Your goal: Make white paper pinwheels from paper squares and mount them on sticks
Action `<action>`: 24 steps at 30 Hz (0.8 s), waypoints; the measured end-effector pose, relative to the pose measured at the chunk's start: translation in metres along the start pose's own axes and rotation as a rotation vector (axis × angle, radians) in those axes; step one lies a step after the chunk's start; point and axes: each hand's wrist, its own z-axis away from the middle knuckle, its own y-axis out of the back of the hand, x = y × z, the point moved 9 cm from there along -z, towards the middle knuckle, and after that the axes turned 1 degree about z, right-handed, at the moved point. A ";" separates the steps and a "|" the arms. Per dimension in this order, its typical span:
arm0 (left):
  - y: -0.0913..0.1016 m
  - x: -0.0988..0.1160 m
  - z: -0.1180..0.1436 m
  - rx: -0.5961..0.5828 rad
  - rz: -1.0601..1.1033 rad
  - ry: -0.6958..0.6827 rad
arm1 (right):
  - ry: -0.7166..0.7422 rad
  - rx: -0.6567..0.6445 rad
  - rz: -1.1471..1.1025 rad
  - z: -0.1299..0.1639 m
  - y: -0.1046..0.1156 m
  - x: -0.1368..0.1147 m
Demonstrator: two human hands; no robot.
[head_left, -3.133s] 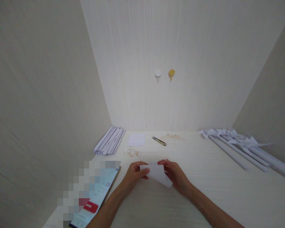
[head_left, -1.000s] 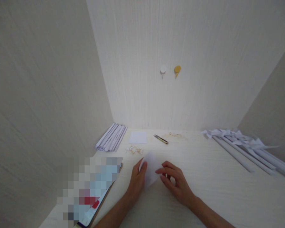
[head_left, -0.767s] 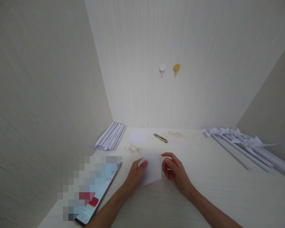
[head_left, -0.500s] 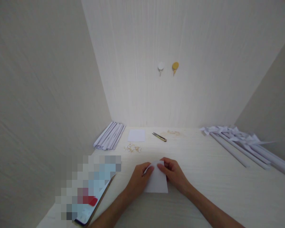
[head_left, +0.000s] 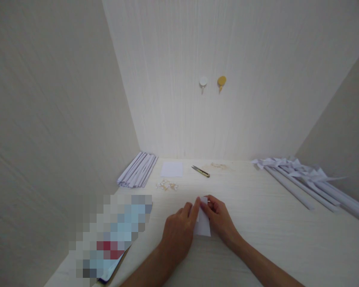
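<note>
A small white sheet of paper [head_left: 204,228] lies on the pale wooden table [head_left: 257,223] in front of me, folded into a narrow shape. My left hand [head_left: 179,231] lies flat over its left part, index finger stretched along the fold. My right hand [head_left: 219,217] pinches the paper's top right edge with thumb and fingertips. Most of the paper is hidden under my left hand.
At the back lie a bundle of rolled paper sticks [head_left: 137,174], a white paper square [head_left: 171,169], small snips [head_left: 201,171], and loose pins [head_left: 166,185]. Finished paper pinwheels [head_left: 302,179] lie at the right. A phone [head_left: 113,239] lies at the left front. Two hooks [head_left: 212,82] hang on the wall.
The paper went from held in the air to flat on the table. My left hand has slid over it and now presses it down, and the visible paper is narrower.
</note>
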 end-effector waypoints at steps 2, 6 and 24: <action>-0.002 -0.004 0.000 0.009 0.002 0.026 | -0.035 -0.043 -0.060 0.002 -0.006 0.000; 0.000 -0.025 0.001 0.085 0.280 0.190 | -0.092 -0.063 -0.132 0.003 -0.009 0.004; -0.011 -0.029 -0.006 0.063 1.356 0.167 | -0.120 0.102 -0.493 -0.005 0.011 0.012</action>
